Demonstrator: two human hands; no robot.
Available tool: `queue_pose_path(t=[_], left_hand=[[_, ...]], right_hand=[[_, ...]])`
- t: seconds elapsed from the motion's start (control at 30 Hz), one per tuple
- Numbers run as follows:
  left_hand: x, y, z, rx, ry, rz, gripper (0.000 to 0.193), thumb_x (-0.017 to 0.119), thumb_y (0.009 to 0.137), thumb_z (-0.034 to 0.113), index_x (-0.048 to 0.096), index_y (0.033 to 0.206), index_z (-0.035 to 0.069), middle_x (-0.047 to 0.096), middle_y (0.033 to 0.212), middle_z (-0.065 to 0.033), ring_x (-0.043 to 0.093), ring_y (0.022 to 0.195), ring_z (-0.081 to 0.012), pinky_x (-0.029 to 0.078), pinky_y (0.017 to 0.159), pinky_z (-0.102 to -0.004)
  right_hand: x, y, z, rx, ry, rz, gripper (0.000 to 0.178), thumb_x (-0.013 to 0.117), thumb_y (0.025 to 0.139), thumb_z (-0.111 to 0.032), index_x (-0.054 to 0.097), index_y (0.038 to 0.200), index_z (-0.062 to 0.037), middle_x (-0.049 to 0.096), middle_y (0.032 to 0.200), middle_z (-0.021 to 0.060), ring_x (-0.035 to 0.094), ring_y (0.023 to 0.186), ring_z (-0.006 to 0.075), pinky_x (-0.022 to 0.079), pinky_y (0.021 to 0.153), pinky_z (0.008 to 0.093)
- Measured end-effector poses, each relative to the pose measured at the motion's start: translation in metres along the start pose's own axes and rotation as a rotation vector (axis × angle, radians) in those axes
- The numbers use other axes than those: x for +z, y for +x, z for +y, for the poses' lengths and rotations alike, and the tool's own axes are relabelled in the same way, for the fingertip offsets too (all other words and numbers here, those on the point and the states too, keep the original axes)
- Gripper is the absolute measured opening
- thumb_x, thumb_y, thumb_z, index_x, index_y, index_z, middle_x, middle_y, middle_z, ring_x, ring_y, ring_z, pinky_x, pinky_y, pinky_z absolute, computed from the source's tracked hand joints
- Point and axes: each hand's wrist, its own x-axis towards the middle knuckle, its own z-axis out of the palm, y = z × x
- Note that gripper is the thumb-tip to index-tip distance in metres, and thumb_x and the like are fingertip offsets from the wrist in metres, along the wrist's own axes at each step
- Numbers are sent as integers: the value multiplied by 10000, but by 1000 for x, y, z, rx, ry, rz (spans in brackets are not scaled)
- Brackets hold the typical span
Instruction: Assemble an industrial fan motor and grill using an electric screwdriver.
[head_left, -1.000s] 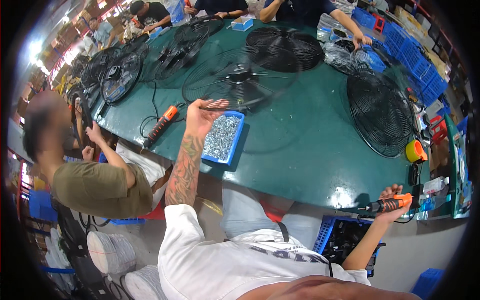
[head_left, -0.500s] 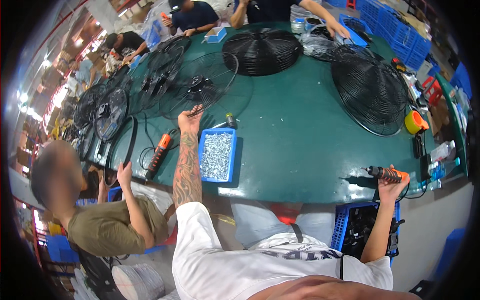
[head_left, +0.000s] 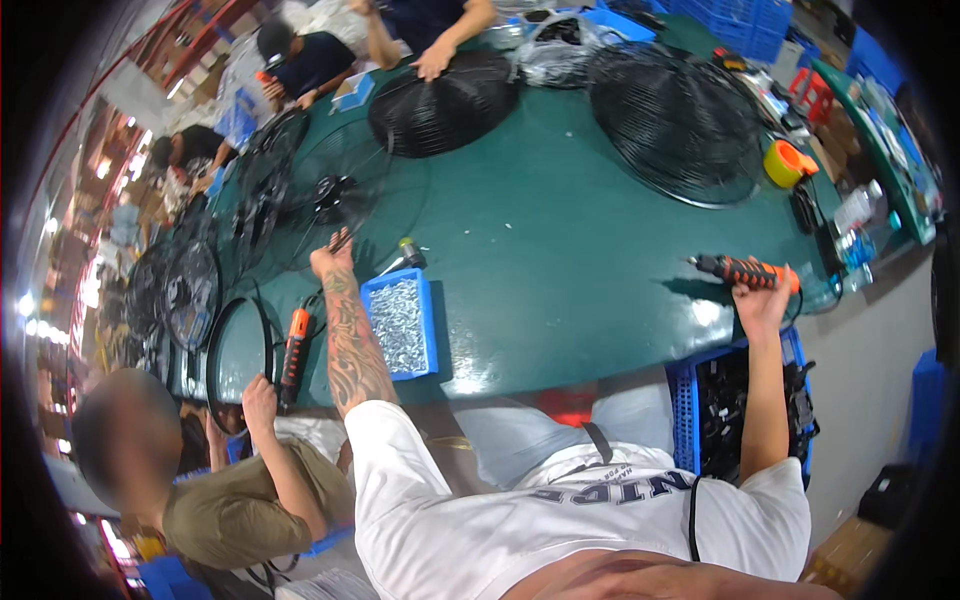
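My left hand [head_left: 332, 262] reaches over the green table [head_left: 560, 260] and grips the wire rim of a black fan grille [head_left: 345, 190] that carries a motor at its middle. Just right of that forearm sits a blue tray of silver screws [head_left: 400, 323]. My right hand [head_left: 760, 295] is at the table's near right edge, closed around an orange and black electric screwdriver [head_left: 742, 271] whose bit points left.
Two more black grilles [head_left: 440, 100] [head_left: 675, 120] lie farther back. A second orange screwdriver [head_left: 294, 350] lies left of my arm, by a seated person's hand [head_left: 258, 392]. A yellow tape roll [head_left: 785, 162] sits at right. A blue crate of black parts [head_left: 740, 400] stands below the table.
My left hand has taken hold of the grille's rim. My right hand has lifted the screwdriver from below the table edge up onto the table.
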Motion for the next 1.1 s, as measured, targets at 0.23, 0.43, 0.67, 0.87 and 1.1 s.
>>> queue_pose_path(t=[0.23,0.43,0.67,0.87,1.1], left_hand=[[22,26,6,115,-69,109,482,299,926,128,248,1274,-202,516,1155,-342,596,987,-611,540,837,-721],[32,18,2,217,-83,203,438,349,896,130,305,1216,-167,543,1127,-370,614,842,-615,514,757,-769],[31,33,33,162,-21,287,392,338,919,124,334,1201,-148,590,964,-279,661,725,-470,560,651,-649],[37,13,1,286,187,247,520,523,960,294,410,1256,-118,582,1050,-302,675,842,-432,596,702,-559],[43,-92,34,334,977,86,612,698,913,397,558,1317,-40,479,1330,-283,545,1165,-419,580,875,-553]], right_hand=[[-14,8,4,0,-2,-6,577,534,959,-591,576,1110,-35,618,1029,118,603,896,271,492,815,385],[-12,2,1,26,-15,-56,571,518,980,-563,575,1192,-36,606,1085,116,571,902,247,478,830,361],[-8,2,4,23,-79,-49,638,541,985,-546,519,1312,2,575,1142,114,563,944,231,473,859,347],[-14,-1,0,11,-121,-60,573,551,993,-516,530,1294,-29,583,1175,122,587,995,247,484,875,352],[-12,9,1,-16,-212,40,573,539,1004,-480,505,1345,-21,563,1344,224,546,1289,333,445,1067,397]])
